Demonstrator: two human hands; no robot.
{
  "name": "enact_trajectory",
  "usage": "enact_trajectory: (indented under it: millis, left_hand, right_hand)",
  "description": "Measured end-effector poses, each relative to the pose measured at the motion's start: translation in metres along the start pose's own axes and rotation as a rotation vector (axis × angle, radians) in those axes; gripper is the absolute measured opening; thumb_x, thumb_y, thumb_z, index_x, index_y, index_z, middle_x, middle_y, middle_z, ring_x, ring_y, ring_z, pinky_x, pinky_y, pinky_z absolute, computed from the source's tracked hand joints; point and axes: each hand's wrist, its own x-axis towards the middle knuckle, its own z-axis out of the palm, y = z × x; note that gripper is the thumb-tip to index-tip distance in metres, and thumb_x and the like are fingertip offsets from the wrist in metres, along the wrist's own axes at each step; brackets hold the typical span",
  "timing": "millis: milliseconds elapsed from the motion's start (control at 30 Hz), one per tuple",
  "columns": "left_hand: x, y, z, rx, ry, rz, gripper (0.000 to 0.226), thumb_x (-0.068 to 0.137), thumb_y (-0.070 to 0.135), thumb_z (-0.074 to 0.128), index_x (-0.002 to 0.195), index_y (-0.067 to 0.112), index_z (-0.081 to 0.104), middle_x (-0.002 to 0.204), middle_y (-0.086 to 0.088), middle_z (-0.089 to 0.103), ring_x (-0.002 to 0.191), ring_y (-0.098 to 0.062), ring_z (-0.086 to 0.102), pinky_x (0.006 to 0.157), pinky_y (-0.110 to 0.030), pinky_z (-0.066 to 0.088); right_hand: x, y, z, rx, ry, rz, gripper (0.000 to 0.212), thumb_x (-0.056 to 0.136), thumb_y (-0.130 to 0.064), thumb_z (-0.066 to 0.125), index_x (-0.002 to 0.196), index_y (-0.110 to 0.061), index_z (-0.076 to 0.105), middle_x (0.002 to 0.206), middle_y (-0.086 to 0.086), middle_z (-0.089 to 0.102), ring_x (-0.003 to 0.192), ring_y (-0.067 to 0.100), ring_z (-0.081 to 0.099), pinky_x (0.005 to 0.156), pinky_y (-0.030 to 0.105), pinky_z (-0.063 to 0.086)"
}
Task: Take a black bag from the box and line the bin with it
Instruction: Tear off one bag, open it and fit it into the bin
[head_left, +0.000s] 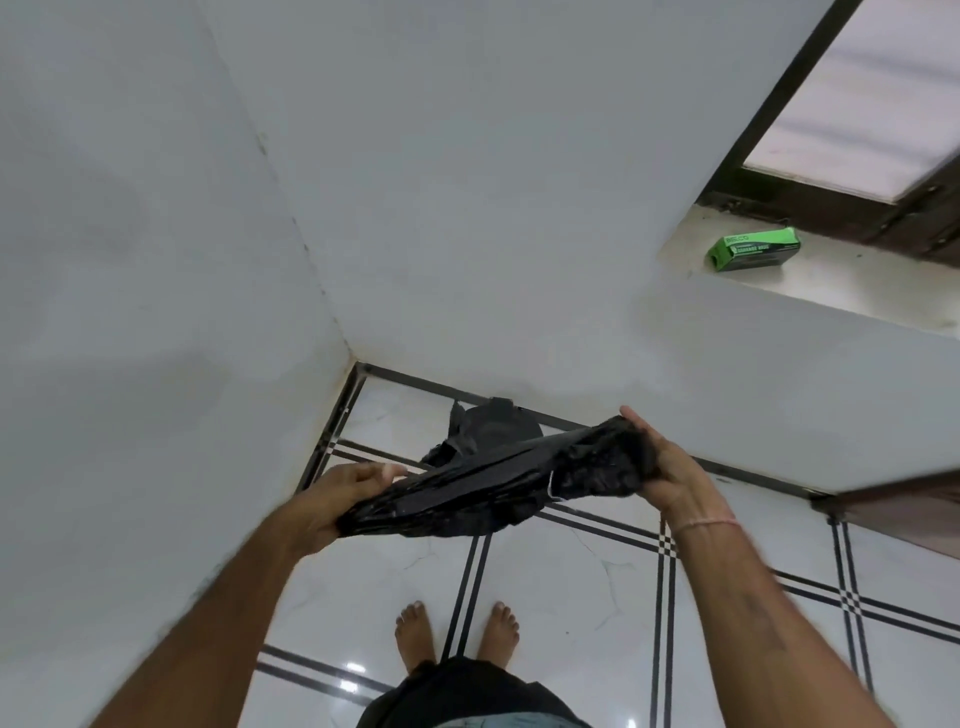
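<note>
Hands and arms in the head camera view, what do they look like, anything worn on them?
The left forearm and right forearm are bare, with no sleeves or gloves in view. The right hand has a thin pink thread band around its wrist, and a faint dark marking runs along that forearm. The left hand shows no ring, watch or band, though it is blurred.

2 hands: left hand (343, 499), right hand (670, 473). 1 black bag (483, 488), centre. 1 green box (753, 250), upper right. 2 bare feet (413, 636), bottom centre. 1 pink wristband (706, 524). 1 dark object (493, 423) behind the bag, unclear what.
</note>
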Motion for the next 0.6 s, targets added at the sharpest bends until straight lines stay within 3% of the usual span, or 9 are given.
enact_trajectory:
  millis: [100, 200, 300, 367, 433, 467, 533, 600]
  left_hand:
    - [-0.006, -0.008, -0.004, 0.141, -0.029, -0.018, 0.088, 0.062, 0.079, 0.077, 0.109, 0.005, 0.078, 0.107, -0.021, 0.077, 0.089, -0.027, 0.074, 0.074, -0.033, 0.059]
    - [-0.003, -0.012, -0.004, -0.122, 0.077, -0.072, 0.085, 0.084, 0.077, 0.05, 0.123, 0.005, 0.072, 0.122, -0.019, 0.074, 0.115, -0.031, 0.071, 0.102, -0.045, 0.053]
    - [0.001, -0.011, -0.005, -0.531, 0.072, -0.019, 0.08, 0.091, 0.065, 0.05, 0.133, -0.003, 0.063, 0.134, -0.023, 0.067, 0.126, -0.034, 0.065, 0.107, -0.046, 0.052]
    - [-0.002, -0.01, -0.004, -0.641, 0.06, 0.048, 0.057, 0.095, 0.045, 0.057, 0.122, -0.004, 0.068, 0.129, -0.022, 0.069, 0.111, -0.028, 0.073, 0.092, -0.038, 0.061]
    - [-0.007, -0.009, -0.003, -0.515, 0.047, 0.065, 0.039, 0.093, 0.028, 0.061, 0.118, -0.001, 0.071, 0.124, -0.018, 0.071, 0.098, -0.021, 0.076, 0.08, -0.03, 0.063]
    - [-0.009, -0.009, -0.003, -0.394, 0.03, 0.045, 0.039, 0.091, 0.024, 0.064, 0.122, 0.001, 0.069, 0.125, -0.018, 0.071, 0.101, -0.02, 0.075, 0.081, -0.028, 0.062]
    - [-0.014, -0.012, -0.005, -0.107, -0.034, -0.017, 0.037, 0.089, 0.025, 0.07, 0.119, 0.005, 0.073, 0.12, -0.015, 0.075, 0.108, -0.022, 0.073, 0.089, -0.028, 0.058]
    - [-0.018, -0.015, -0.005, 0.092, 0.03, -0.057, 0.029, 0.087, 0.037, 0.072, 0.097, 0.01, 0.076, 0.098, -0.004, 0.077, 0.101, -0.02, 0.07, 0.086, -0.027, 0.054]
  right_hand:
    - [0.002, -0.005, 0.004, 0.03, 0.039, 0.01, 0.025, 0.101, -0.006, 0.06, 0.088, -0.003, 0.081, 0.106, 0.02, 0.072, 0.099, 0.031, 0.07, 0.067, 0.046, 0.065]
    - [0.007, -0.003, 0.005, 0.044, 0.041, 0.004, 0.036, 0.103, -0.003, 0.056, 0.079, -0.001, 0.083, 0.09, 0.017, 0.075, 0.08, 0.027, 0.076, 0.056, 0.037, 0.065]
    - [0.016, 0.0, 0.0, 0.119, 0.072, -0.027, 0.037, 0.107, 0.006, 0.036, 0.108, 0.002, 0.072, 0.088, 0.014, 0.063, 0.077, 0.021, 0.062, 0.055, 0.026, 0.062]
    - [0.024, 0.001, -0.008, 0.182, 0.077, -0.055, 0.038, 0.104, 0.009, 0.031, 0.122, 0.004, 0.065, 0.09, 0.012, 0.058, 0.078, 0.018, 0.057, 0.063, 0.026, 0.063]
    - [0.029, -0.001, -0.016, 0.209, 0.096, -0.101, 0.033, 0.104, 0.006, 0.04, 0.13, 0.004, 0.061, 0.093, 0.011, 0.058, 0.079, 0.015, 0.058, 0.064, 0.024, 0.062]
    - [0.03, -0.002, -0.019, 0.217, 0.104, -0.125, 0.028, 0.104, 0.005, 0.046, 0.128, 0.004, 0.062, 0.096, 0.011, 0.059, 0.081, 0.014, 0.059, 0.062, 0.024, 0.063]
    - [0.032, -0.005, -0.024, 0.204, 0.103, -0.171, 0.019, 0.104, 0.005, 0.05, 0.114, 0.005, 0.065, 0.106, 0.012, 0.061, 0.087, 0.014, 0.062, 0.065, 0.024, 0.064]
    - [0.033, -0.004, -0.026, 0.175, 0.093, -0.209, 0.019, 0.103, 0.006, 0.049, 0.105, -0.001, 0.067, 0.105, 0.012, 0.061, 0.089, 0.014, 0.062, 0.072, 0.024, 0.065]
